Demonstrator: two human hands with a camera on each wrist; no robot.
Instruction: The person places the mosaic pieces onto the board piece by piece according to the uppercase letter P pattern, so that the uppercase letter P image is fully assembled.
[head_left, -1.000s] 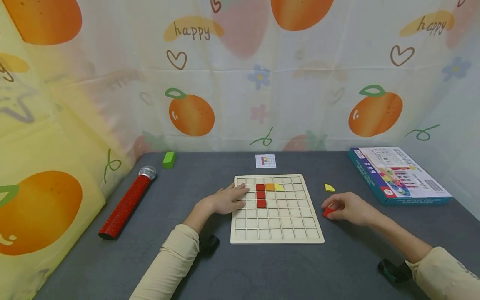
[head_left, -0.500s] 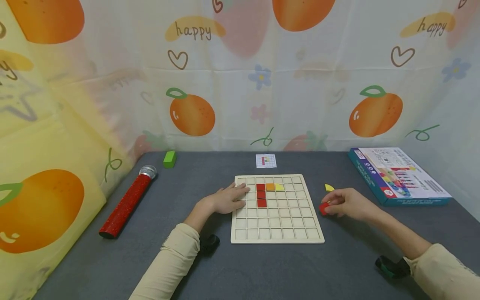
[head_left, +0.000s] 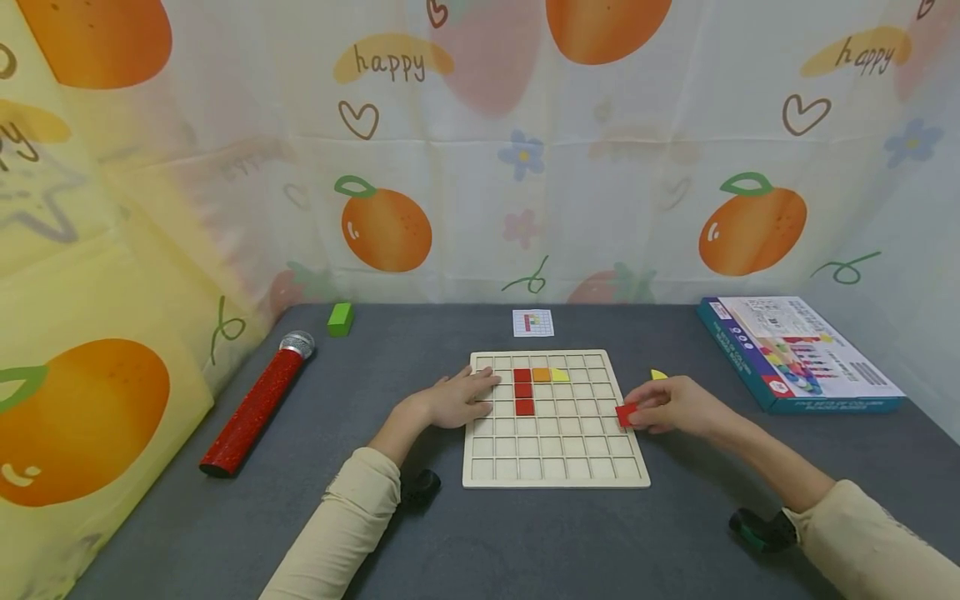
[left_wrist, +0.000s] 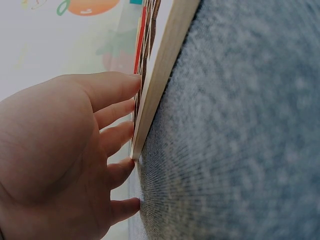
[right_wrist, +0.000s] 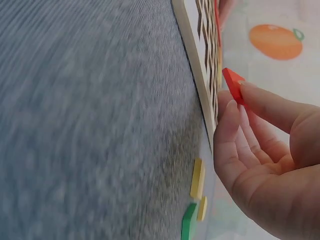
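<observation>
A wooden grid board (head_left: 555,472) lies on the table, with several red tiles (head_left: 523,390) in a column and an orange tile (head_left: 541,375) and a yellow piece (head_left: 560,375) beside the top one. My left hand (head_left: 452,400) rests on the board's left edge, fingers spread; in the left wrist view the fingertips (left_wrist: 131,82) touch its rim. Between thumb and fingers, my right hand (head_left: 675,406) pinches a red square tile (head_left: 625,415) over the board's right edge. The right wrist view shows this tile (right_wrist: 233,85) tilted and raised. A yellow piece (head_left: 657,374) is partly hidden behind that hand.
Behind the board lies a small pattern card (head_left: 533,322). A flat game box (head_left: 806,358) is at the right. To the left are a red microphone (head_left: 258,404) and a green block (head_left: 340,319). A printed curtain (head_left: 465,208) hangs behind the table.
My right hand has moved left with the red tile, from the table beside the board to over its right edge. The left hand has stayed on the board.
</observation>
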